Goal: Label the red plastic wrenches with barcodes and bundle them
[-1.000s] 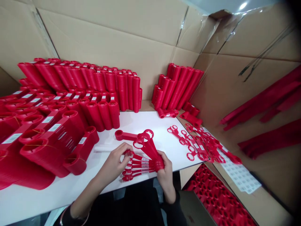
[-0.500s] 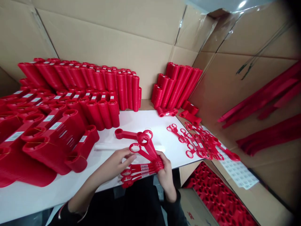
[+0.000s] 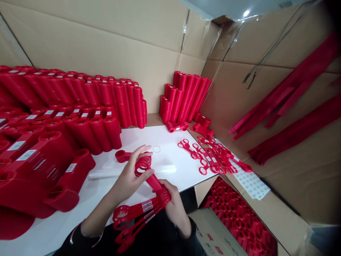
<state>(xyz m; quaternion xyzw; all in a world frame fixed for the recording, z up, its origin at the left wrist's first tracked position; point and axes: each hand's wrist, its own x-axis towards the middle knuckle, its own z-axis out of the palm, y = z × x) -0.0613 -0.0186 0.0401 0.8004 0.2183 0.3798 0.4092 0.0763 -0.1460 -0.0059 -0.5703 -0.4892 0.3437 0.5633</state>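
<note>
Fingers (image 3: 140, 150) of left hand (image 3: 130, 176) around rings (image 3: 144, 163)

And here I have it: one bunch of thin red plastic ring-ended strips (image 3: 163, 197), held up in the near middle of the scene and split into two groups! On the right they all converge, packed into tight ridges. Up goes the far group (image 3: 154, 182), slanting far and left, its open rings (image 3: 143, 164) stacked almost in line. And look at the near group (image 3: 135, 210), spread near and left in a loose fan, strips apart, rings staggered! I spot white barcode labels (image 3: 147, 205) there; the exact count I can't make out.
</note>
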